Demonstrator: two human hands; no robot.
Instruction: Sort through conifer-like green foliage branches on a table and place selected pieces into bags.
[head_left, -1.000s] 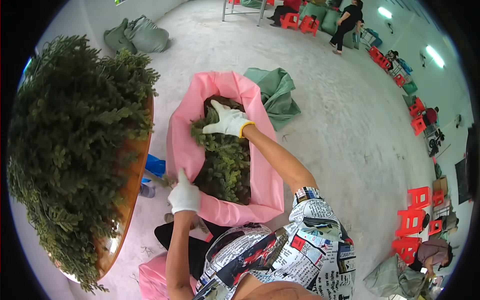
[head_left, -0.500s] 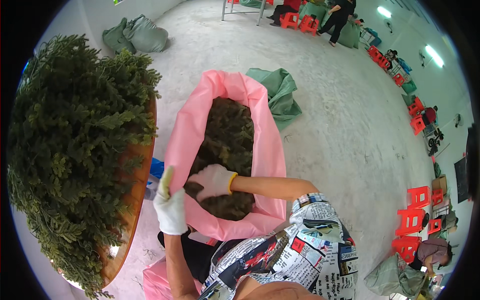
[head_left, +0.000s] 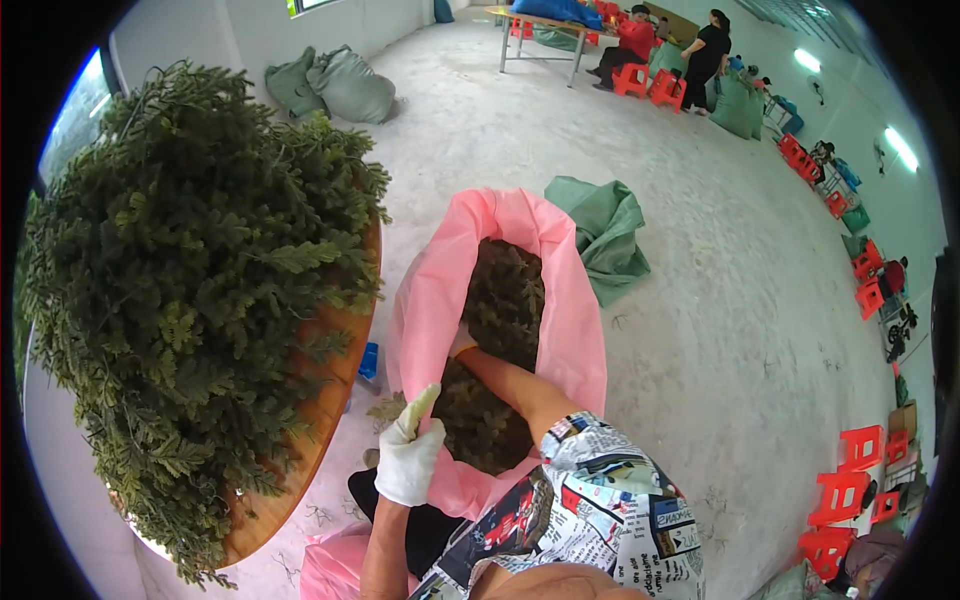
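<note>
A tall pink bag (head_left: 575,320) stands upright with its mouth wide open and dark green artificial fir sprigs (head_left: 488,420) inside. My left hand (head_left: 410,455), in a white glove, is closed on the near left part of the rim, the thumb pointing up along it. My right arm reaches down into the mouth. Only a bit of the gloved right hand (head_left: 463,342) shows at the bag's left inner wall; its fingers are hidden behind the pink fabric. To the left, a large heap of green fir branches (head_left: 190,270) covers a wooden table.
The brown table edge (head_left: 345,375) runs close by the bag's left side. A crumpled green sack (head_left: 600,235) lies behind the bag. Two stuffed grey-green sacks (head_left: 345,85) rest by the far wall. Red stools (head_left: 845,495) line the right side; people are at the back.
My right hand has moved from the sprigs to the bag's left inner wall, and its fingers have gone out of sight. My left hand still grips the rim. The whole view has shifted.
</note>
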